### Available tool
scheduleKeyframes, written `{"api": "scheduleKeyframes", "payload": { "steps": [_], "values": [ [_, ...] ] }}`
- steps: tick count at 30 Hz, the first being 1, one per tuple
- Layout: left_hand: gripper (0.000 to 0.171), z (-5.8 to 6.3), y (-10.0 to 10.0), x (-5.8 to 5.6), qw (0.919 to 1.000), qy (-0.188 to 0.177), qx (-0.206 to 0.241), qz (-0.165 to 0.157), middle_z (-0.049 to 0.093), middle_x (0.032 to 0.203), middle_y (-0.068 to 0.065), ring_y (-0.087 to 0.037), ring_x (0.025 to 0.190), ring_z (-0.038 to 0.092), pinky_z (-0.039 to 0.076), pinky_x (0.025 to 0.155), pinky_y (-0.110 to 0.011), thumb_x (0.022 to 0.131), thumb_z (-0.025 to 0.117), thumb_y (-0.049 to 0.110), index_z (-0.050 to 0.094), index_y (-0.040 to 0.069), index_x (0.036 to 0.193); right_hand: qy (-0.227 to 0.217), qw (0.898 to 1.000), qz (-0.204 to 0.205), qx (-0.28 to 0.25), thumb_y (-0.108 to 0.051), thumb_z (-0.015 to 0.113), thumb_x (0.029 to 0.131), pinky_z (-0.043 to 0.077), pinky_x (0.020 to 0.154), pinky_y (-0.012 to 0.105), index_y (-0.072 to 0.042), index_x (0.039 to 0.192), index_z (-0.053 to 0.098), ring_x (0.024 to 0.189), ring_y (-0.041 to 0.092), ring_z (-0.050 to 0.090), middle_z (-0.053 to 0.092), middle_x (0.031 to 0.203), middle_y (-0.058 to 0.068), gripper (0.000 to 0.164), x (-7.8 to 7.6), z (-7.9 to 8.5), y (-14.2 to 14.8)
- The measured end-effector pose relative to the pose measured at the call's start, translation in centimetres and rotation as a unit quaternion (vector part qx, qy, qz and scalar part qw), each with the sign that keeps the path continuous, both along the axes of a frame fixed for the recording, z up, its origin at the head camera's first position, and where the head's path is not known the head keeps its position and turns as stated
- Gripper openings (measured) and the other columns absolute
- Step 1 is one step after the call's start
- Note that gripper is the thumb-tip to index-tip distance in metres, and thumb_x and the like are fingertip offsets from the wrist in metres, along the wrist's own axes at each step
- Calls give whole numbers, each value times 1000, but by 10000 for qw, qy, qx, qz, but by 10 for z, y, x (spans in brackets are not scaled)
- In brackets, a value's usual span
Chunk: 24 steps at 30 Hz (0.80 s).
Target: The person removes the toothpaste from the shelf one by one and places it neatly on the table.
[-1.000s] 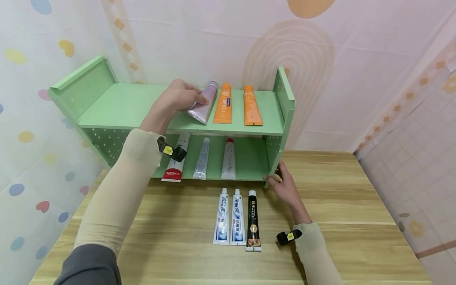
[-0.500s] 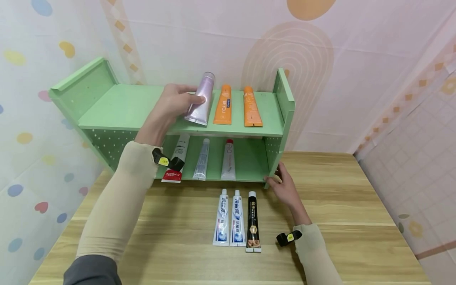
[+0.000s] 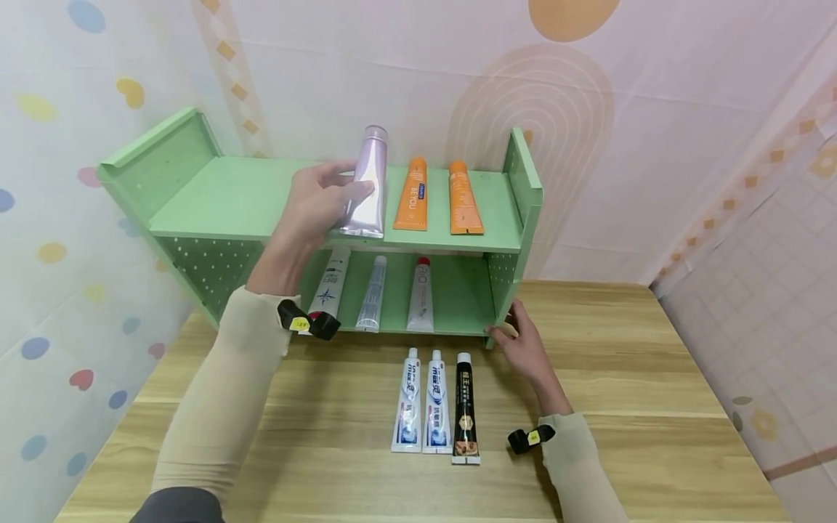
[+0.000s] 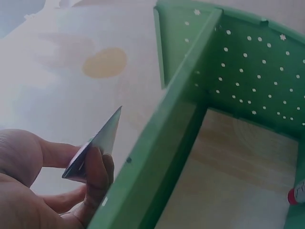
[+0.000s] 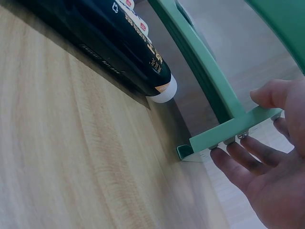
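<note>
My left hand (image 3: 312,205) pinches a shiny lilac squeeze tube (image 3: 374,156) between thumb and fingers. The tube stands nearly upright, cap up, overlapping the front edge of the green shelf's (image 3: 451,242) upper board. From the left wrist view, the tube's flat crimped end (image 4: 107,133) shows beyond the fingers. Low on the right, my right hand (image 3: 528,350) grips the bottom front corner of the shelf's side panel (image 5: 233,128), thumb on one face and fingertips on the other. Two orange tubes, one an orange BE YOU tube (image 3: 412,196), lie right of the lilac one.
On the lower board lie a red-and-white tube (image 3: 330,287), a silvery tube (image 3: 372,294) and a red-capped tube (image 3: 421,298). Two white-and-blue toothpaste tubes (image 3: 408,407) and a black toothpaste tube (image 3: 466,410) rest on the wooden table (image 3: 621,363) before the shelf.
My left hand has drawn the lilac tube slightly left and towards me, turning it from a rightward slant to nearly upright. The right hand stays on the shelf corner.
</note>
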<state>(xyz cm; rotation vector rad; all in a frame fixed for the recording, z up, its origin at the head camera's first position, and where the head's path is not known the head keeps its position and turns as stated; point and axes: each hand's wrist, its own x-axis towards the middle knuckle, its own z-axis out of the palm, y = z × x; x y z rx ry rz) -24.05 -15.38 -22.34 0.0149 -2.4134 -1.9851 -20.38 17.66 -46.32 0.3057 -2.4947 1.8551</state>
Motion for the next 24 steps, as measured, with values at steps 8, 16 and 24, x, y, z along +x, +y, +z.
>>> {"api": "scheduleKeyframes", "payload": {
  "steps": [8, 16, 24],
  "values": [
    [56, 0, 5, 22, 9989, 442, -60, 115, 59, 143, -12, -28, 110, 64, 59, 83, -29, 98, 71, 24, 53, 25, 151, -20, 10000, -7, 43, -8, 61, 101, 47, 109, 62, -28, 160, 31, 144, 39, 44, 43, 157, 15, 70, 0, 0, 0],
    [55, -5, 12, 47, 9976, 681, 26, 103, 58, 144, -7, -26, 106, 66, 61, 82, -29, 98, 71, 20, 53, 27, 150, -25, 9999, -71, 104, -9, 62, 101, 48, 108, 62, -26, 159, 31, 144, 40, 44, 43, 157, 15, 68, 0, 2, 3],
    [56, -24, 12, 71, 9960, 783, 436, 68, 57, 144, -5, -23, 112, 71, 63, 83, -31, 96, 73, 20, 54, 28, 149, 27, 9999, -44, 136, -8, 61, 101, 48, 108, 63, -22, 159, 31, 143, 41, 44, 43, 156, 17, 67, -1, 2, 5]
  ]
}}
